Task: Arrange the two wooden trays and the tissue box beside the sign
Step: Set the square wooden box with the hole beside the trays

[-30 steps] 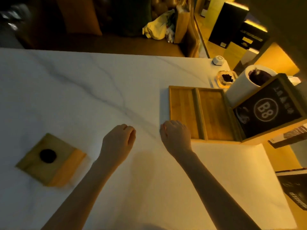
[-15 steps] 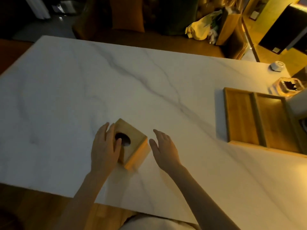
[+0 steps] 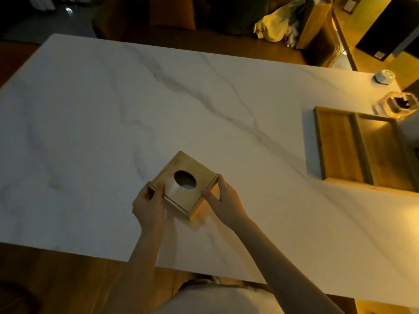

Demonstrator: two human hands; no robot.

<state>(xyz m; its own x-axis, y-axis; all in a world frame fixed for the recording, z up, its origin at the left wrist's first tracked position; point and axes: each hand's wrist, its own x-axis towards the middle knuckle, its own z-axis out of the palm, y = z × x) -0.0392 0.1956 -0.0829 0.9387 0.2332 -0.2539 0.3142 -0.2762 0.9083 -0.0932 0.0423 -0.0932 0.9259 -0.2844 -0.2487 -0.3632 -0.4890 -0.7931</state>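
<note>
A square wooden tissue box point(image 3: 184, 184) with a round dark hole in its top rests on the white marble table point(image 3: 113, 114), near the front edge. My left hand point(image 3: 148, 203) grips its left corner and my right hand point(image 3: 223, 201) grips its right side. Two wooden trays lie side by side at the right edge of the view: the left tray point(image 3: 335, 143) and the right tray point(image 3: 383, 152). The sign is out of view.
A glass dish point(image 3: 395, 104) with dark contents and a small white object point(image 3: 384, 76) sit at the table's far right corner. Chairs, a yellow bag point(image 3: 272, 28) and a black panel stand beyond the far edge.
My view has swung left from the trays to the tissue box. Both hands moved from near the trays to the box and have closed on its two sides.
</note>
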